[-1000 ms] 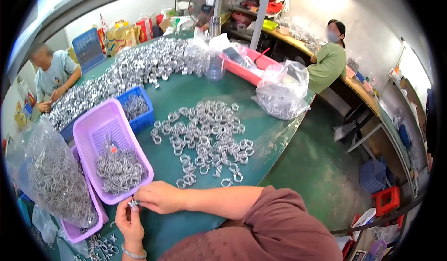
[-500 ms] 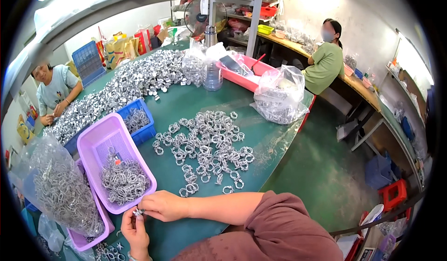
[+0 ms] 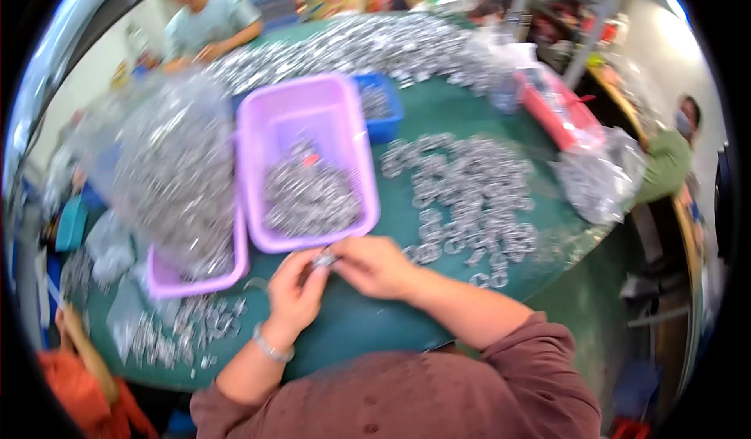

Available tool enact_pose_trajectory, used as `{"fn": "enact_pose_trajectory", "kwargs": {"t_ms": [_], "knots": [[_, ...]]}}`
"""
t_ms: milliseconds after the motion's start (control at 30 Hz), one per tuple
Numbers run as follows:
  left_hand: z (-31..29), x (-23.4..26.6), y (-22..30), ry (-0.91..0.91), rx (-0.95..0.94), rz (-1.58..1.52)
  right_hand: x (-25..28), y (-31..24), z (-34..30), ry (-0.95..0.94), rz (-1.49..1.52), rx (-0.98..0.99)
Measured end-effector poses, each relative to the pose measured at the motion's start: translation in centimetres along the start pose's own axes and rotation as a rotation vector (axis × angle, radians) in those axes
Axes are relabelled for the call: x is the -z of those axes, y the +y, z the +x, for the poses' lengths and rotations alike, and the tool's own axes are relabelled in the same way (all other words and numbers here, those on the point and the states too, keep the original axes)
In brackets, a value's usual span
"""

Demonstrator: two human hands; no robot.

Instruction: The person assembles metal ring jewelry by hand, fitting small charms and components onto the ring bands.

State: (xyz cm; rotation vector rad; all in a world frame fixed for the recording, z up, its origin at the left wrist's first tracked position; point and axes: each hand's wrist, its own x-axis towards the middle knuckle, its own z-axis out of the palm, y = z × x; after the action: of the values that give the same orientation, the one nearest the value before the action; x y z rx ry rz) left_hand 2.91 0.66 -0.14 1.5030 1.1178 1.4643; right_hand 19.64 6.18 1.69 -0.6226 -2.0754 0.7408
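Note:
Both my hands meet just below the near rim of a purple basket [image 3: 252,239]. Between the fingertips of my left hand [image 3: 296,292] is a small silvery metal piece [image 3: 324,259], blurred and mostly covered. My right hand [image 3: 375,267] pinches the same piece from the other side. Inside the basket lies a heap of silvery ring-shaped metal parts [image 3: 313,196] with a small red-orange thing [image 3: 311,160] on top. To the right, many similar metal rings [image 3: 469,196] are spread over the green tabletop [image 3: 352,337].
A clear bag of metal parts [image 3: 176,173] leans in a second purple basket [image 3: 195,284]. Loose parts [image 3: 188,329] lie at the near left. Behind are a blue basket [image 3: 383,130], a long metal pile [image 3: 368,48] and a pink tray [image 3: 551,114]. Other people sit around.
My view has swung left and down, so the table things appear shifted right. An orange sleeve now shows at lower left. My hands still hold the small piece together.

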Motion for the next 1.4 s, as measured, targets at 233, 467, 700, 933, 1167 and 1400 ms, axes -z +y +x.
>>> {"fn": "enact_pose_trajectory", "kwargs": {"t_ms": [233, 467, 700, 933, 1167, 1400], "knots": [[0.3, 0.3, 0.6, -0.047, -0.031, -0.002, 0.0, -0.4, 0.2, 0.012, 0.081, -0.029], [0.4, 0.6, 0.9, -0.053, -0.055, 0.043, -0.6, -0.1, 0.0, 0.028, 0.098, -0.053], [0.4, 0.6, 0.7, -0.050, -0.074, 0.064, -0.6, 0.2, -0.2, 0.018, 0.094, -0.081], [0.5, 0.3, 0.7, -0.052, -0.042, 0.031, -0.6, 0.6, -0.3, 0.014, 0.132, -0.100], [0.3, 0.2, 0.6, -0.041, 0.067, -0.117, -0.6, 0.4, -0.2, -0.009, 0.124, -0.121], [0.1, 0.3, 1.4, -0.076, 0.017, -0.144, -0.5, -0.1, 0.2, 0.031, 0.078, 0.007]]}}
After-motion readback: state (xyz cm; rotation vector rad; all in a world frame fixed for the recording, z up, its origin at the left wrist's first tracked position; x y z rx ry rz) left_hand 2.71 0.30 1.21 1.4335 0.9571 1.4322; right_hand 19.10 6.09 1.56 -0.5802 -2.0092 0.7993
